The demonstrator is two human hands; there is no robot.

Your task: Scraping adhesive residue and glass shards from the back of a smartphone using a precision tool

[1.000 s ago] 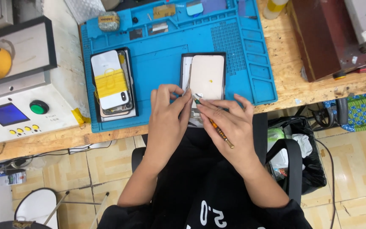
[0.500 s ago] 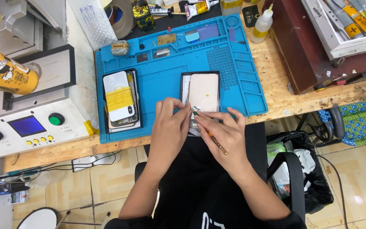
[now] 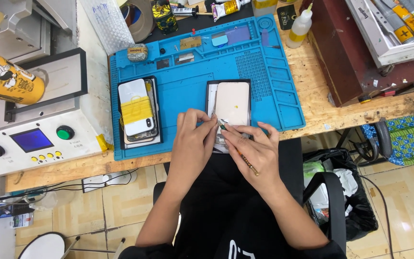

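**Phone held at the mat's near edge, tool laid across the right hand**

The phone (image 3: 232, 106) lies flat on the blue mat (image 3: 264, 91), its pale face up and its long axis running away from the person, from the mat's near edge toward the back of the bench (image 3: 312, 76). Its near end is covered by both hands. The left hand (image 3: 195, 139) rests at the phone's near left corner, fingers curled together with the tips pressed on the edge; what, if anything, is pinched between them cannot be told. The right hand (image 3: 255, 148) is closed around a thin tool (image 3: 238, 153), a slender stick with a dark tip. The tool's long axis runs diagonally: the tip points up and left onto the near end of the phone, between the two hands, and the tail points down and right across the back of the right hand. To the left on the same mat, well apart from the hands, a stack of phones (image 3: 137, 112) bound with a yellow band lies parallel to the phone. A squeeze bottle (image 3: 299, 29) stands near the mat's far right corner. A machine (image 3: 34, 139) with a small blue screen and a green button stands at the left end of the bench.
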